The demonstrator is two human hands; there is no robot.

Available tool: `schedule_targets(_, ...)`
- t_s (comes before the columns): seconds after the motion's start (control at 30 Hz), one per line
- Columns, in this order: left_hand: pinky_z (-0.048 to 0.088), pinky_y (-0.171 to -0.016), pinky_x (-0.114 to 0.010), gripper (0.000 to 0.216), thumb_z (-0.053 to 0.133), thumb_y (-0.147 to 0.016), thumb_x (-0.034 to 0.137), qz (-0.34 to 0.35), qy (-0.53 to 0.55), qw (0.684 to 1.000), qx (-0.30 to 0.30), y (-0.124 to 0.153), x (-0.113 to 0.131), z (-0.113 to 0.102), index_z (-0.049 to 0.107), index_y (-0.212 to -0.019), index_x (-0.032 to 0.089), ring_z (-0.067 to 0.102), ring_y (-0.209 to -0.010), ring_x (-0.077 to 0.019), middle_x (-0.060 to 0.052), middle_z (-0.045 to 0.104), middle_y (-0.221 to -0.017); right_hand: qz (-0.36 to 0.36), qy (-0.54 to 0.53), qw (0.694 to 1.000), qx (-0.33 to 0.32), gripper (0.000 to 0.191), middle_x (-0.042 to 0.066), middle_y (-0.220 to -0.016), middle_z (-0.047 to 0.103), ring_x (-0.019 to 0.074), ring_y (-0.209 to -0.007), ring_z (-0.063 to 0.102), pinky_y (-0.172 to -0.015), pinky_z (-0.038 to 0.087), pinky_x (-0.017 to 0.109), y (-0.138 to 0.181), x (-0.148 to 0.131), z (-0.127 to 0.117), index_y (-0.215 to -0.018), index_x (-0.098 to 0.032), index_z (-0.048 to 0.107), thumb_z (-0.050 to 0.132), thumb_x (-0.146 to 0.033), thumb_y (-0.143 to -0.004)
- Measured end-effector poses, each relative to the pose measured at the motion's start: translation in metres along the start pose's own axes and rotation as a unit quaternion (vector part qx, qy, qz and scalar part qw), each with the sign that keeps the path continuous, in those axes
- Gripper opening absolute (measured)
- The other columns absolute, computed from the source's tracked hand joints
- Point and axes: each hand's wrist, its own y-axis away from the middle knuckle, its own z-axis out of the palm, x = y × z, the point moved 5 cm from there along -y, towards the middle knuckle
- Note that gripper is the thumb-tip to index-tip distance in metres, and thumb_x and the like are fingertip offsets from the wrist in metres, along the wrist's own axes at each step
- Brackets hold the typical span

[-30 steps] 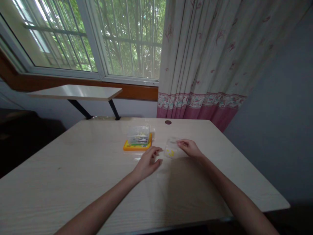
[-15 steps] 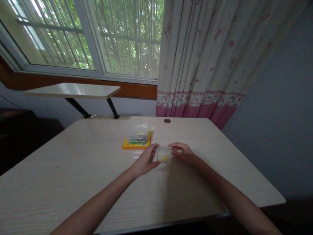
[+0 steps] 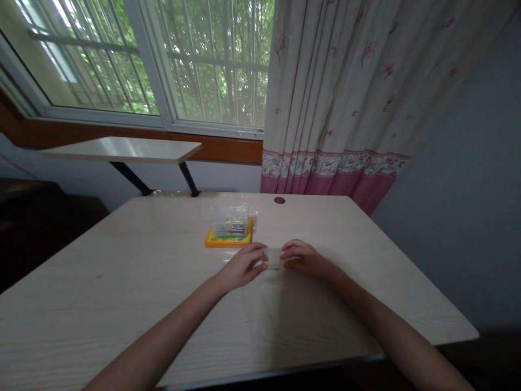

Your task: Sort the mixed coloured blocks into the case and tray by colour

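Note:
A small clear plastic box (image 3: 273,258) is held between my two hands above the desk's middle. My left hand (image 3: 245,264) grips its left side, fingers at the top and thumb lower down. On the right side, my right hand (image 3: 304,257) holds it with bent fingers and thumb. The yellow bits inside hardly show now. Just behind my left hand, a larger clear plastic case (image 3: 231,220) with small pale pieces rests on a yellow-orange flat box (image 3: 228,242).
The pale wood desk (image 3: 163,304) spreads around my hands, with a round cable hole (image 3: 279,200) at its back edge. A raised shelf (image 3: 122,149) on black legs stands at the back left. A curtain (image 3: 325,108) hangs behind the desk.
The small box has tipped, so the yellow bits seen in it before are mostly out of sight. My right fingers have closed further onto its right side.

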Motion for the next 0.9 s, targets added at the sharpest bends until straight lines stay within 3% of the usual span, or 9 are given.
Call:
schedule_targets(0.23,0.04,-0.089,-0.033,0.013,0.05,-0.078,0.024,0.005,-0.002,1.0,-0.016,-0.001,0.001,-0.001,0.055,-0.089,0.018,0.048,-0.103,-0.0182,-0.01,0.049,-0.111,0.019,0.016,0.999,-0.025,0.017,0.009,-0.11,0.053,0.0181,-0.102,0.05,-0.086,0.042,0.033,0.0,-0.004,-0.003,-0.089,-0.021,0.063,0.06,-0.03,-0.075)
schedule_targets(0.4,0.041,-0.087,-0.033,0.016,0.057,-0.074,0.024,-0.005,0.005,1.0,-0.006,0.001,-0.003,0.005,0.055,-0.087,0.018,0.049,-0.103,-0.019,-0.011,0.049,-0.114,0.021,0.011,0.998,-0.052,0.03,0.009,-0.112,0.054,0.0191,-0.103,0.051,-0.086,0.042,0.033,0.002,-0.007,-0.001,-0.096,-0.021,0.058,0.065,-0.031,-0.069)
schedule_targets(0.53,0.042,-0.086,-0.035,0.014,0.056,-0.075,0.026,-0.009,0.015,1.0,0.018,0.001,0.0,0.0,0.057,-0.087,0.018,0.052,-0.101,-0.019,-0.01,0.052,-0.112,0.016,0.009,1.0,-0.014,0.03,0.008,-0.107,0.057,0.0184,-0.099,0.054,-0.085,0.043,0.032,0.001,-0.01,-0.002,-0.094,-0.021,0.057,0.065,-0.032,-0.067)
schedule_targets(0.63,0.04,-0.09,-0.037,0.018,0.055,-0.076,0.028,-0.006,0.008,0.997,0.073,-0.002,0.009,-0.028,0.057,-0.091,0.018,0.048,-0.108,-0.021,-0.011,0.05,-0.117,0.007,0.001,0.999,0.045,0.03,0.009,-0.108,0.057,0.018,-0.098,0.055,-0.085,0.043,0.031,-0.016,-0.022,-0.011,-0.093,-0.021,0.056,0.065,-0.033,-0.067)
schedule_targets(0.77,0.039,-0.092,-0.036,0.02,0.054,-0.077,0.03,0.005,-0.047,0.983,0.176,-0.01,0.017,-0.091,0.059,-0.094,0.02,0.045,-0.11,-0.0205,-0.009,0.051,-0.114,-0.004,-0.004,0.992,0.124,0.029,0.008,-0.111,0.055,0.0176,-0.103,0.052,-0.088,0.04,0.033,-0.069,-0.042,-0.025,-0.094,-0.02,0.054,0.062,-0.034,-0.071)
schedule_targets(0.9,0.041,-0.089,-0.037,0.025,0.054,-0.076,0.035,-0.026,-0.082,0.972,0.219,-0.013,-0.008,-0.136,0.059,-0.094,0.019,0.052,-0.099,-0.0189,-0.007,0.056,-0.102,-0.02,-0.017,0.99,0.139,0.029,0.008,-0.115,0.052,0.0177,-0.107,0.048,-0.084,0.042,0.031,-0.127,-0.047,-0.02,-0.096,-0.02,0.055,0.061,-0.035,-0.071)
